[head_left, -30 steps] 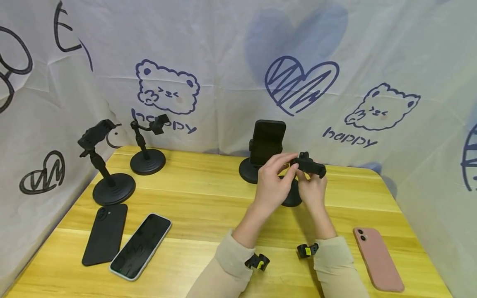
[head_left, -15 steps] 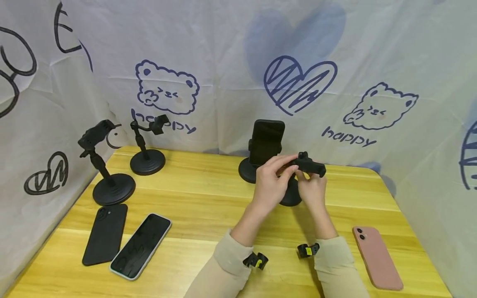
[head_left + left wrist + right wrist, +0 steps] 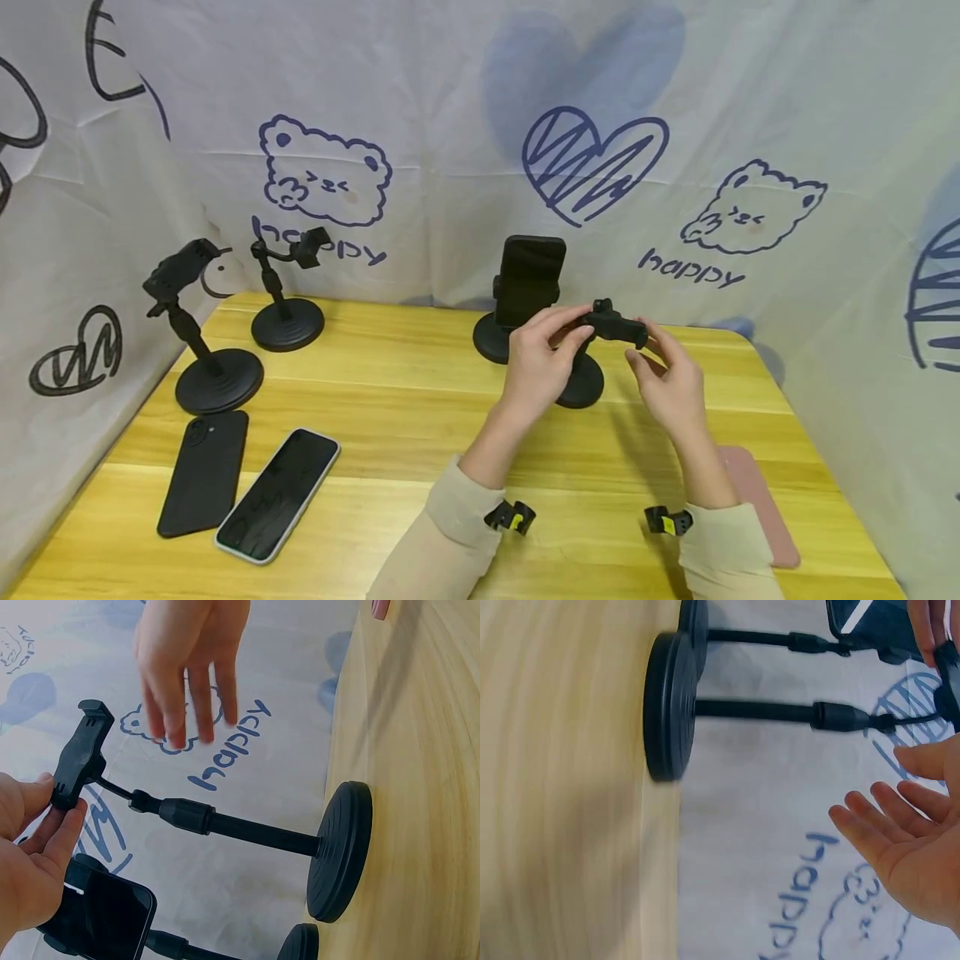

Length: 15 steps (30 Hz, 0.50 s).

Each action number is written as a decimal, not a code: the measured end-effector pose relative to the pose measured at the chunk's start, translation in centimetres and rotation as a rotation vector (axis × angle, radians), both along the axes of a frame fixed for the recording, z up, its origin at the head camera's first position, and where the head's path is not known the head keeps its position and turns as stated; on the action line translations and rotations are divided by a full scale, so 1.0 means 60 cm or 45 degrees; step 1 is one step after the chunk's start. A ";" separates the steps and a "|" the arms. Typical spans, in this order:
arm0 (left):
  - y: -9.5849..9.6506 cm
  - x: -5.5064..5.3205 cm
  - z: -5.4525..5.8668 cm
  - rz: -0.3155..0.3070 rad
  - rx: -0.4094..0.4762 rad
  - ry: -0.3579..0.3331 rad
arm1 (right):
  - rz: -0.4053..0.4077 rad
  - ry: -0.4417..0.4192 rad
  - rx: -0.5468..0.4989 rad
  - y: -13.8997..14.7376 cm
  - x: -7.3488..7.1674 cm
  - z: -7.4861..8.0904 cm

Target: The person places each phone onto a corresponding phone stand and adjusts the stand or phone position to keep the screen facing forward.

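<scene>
A black phone stand with a round base [image 3: 582, 385] stands upright on the table, its clamp [image 3: 617, 328] without a phone. My left hand [image 3: 534, 367] pinches one end of that clamp between thumb and fingers, plainly seen in the left wrist view. Beside the clamp's other end is my right hand [image 3: 673, 385]; its fingers [image 3: 870, 825] are extended and apart from the stand in the right wrist view. Just behind my left hand, a second stand carries a black phone [image 3: 531, 279], its base [image 3: 489, 337] partly covered by the hand.
At the left are two more black stands, one nearer [image 3: 217, 382] and one farther back [image 3: 288, 323]. A black phone [image 3: 202, 475] lies by a white-edged phone [image 3: 277, 496]. The pink phone [image 3: 761, 508] at right is partly behind my right sleeve. A printed cloth [image 3: 450, 167] hangs behind the table.
My right hand has let go below the clamp and moved right, its forearm now covering part of the pink phone. The left hand keeps its pinch; the view has shifted slightly.
</scene>
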State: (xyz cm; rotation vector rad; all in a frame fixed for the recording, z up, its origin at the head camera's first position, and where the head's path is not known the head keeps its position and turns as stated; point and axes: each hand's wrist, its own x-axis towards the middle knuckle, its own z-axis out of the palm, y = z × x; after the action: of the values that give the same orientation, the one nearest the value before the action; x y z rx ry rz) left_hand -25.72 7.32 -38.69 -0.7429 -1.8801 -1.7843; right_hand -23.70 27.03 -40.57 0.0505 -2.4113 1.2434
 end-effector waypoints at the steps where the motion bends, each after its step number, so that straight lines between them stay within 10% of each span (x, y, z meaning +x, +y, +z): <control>1: -0.001 0.000 0.000 0.002 -0.002 -0.002 | 0.005 0.004 0.026 0.008 0.007 0.000; 15: -0.001 0.000 -0.002 -0.010 -0.004 -0.006 | 0.034 -0.286 0.402 0.152 0.128 -0.012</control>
State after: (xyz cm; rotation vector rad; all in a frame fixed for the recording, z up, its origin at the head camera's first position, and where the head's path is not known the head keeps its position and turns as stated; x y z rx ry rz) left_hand -25.75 7.23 -38.82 -0.7487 -1.8863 -1.7894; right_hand -15.99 36.15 -41.29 0.0379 -2.7915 0.9085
